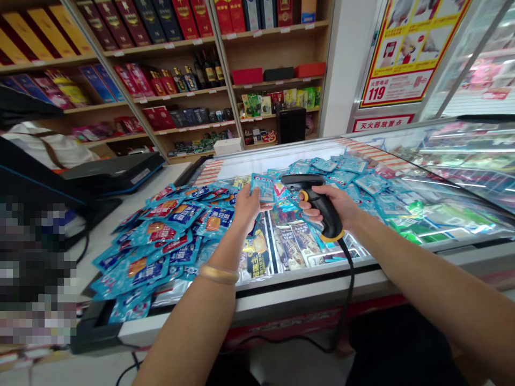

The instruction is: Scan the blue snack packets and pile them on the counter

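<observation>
My left hand (248,205) grips a small blue snack packet (263,187) by its edge, with its printed back toward me. Wrapped round the handle of a black and yellow barcode scanner (322,206) is my right hand (336,208), and the scanner's head points left at the packet. A pile of blue snack packets (161,236) with red and dark blue fronts lies to the left of my left hand. Beyond the scanner, on the right, more blue packets (341,174) are spread face down on the glass.
Everything rests on a glass-topped freezer (289,276) with wrapped ice creams inside. The scanner's black cable (349,284) hangs over its front edge. A dark monitor and counter device (116,171) stand at left; shelves (193,91) of boxes and bottles line the back.
</observation>
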